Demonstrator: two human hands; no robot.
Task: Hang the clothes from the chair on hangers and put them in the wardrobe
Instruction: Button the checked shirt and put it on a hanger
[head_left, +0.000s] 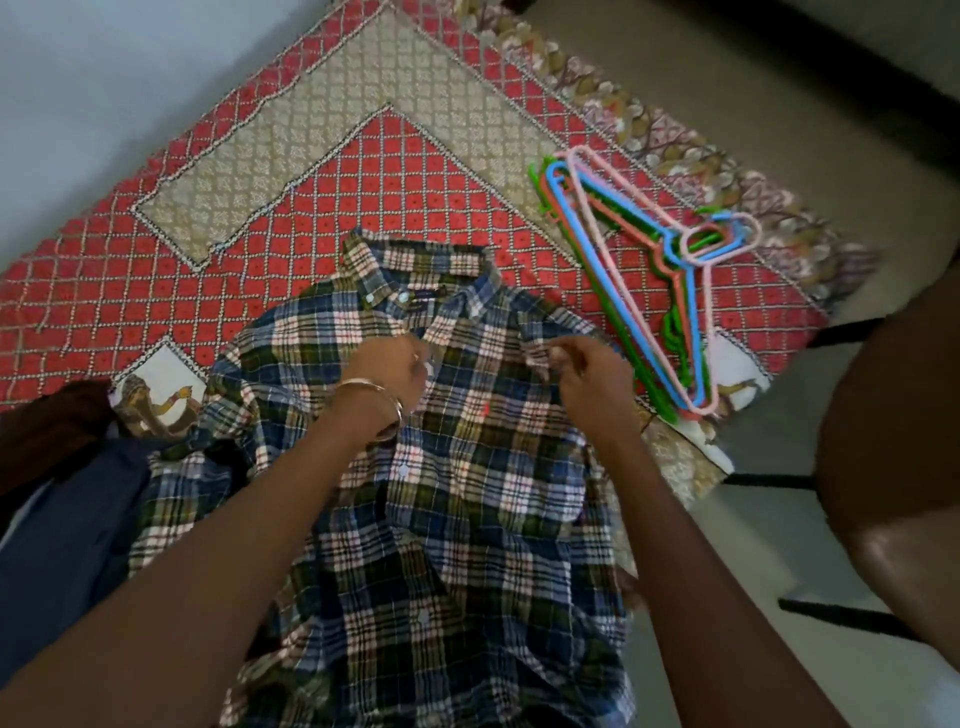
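Observation:
A plaid shirt (467, 493) in blue, green and white lies front-up on the red patterned bedspread (130, 291), collar pointing away from me. My left hand (392, 371), with a gold bangle at the wrist, pinches the button placket just below the collar. My right hand (587, 371) pinches the fabric on the other side of the placket at the chest. A stack of plastic hangers (644, 270) in pink, blue, orange and green lies on the bedspread to the right of the shirt.
A dark blue garment (62, 535) and a brown one (47, 431) lie at the left beside the shirt. A brown chair seat (893, 467) with black legs stands at the right on the pale floor (779, 519). The wardrobe is out of view.

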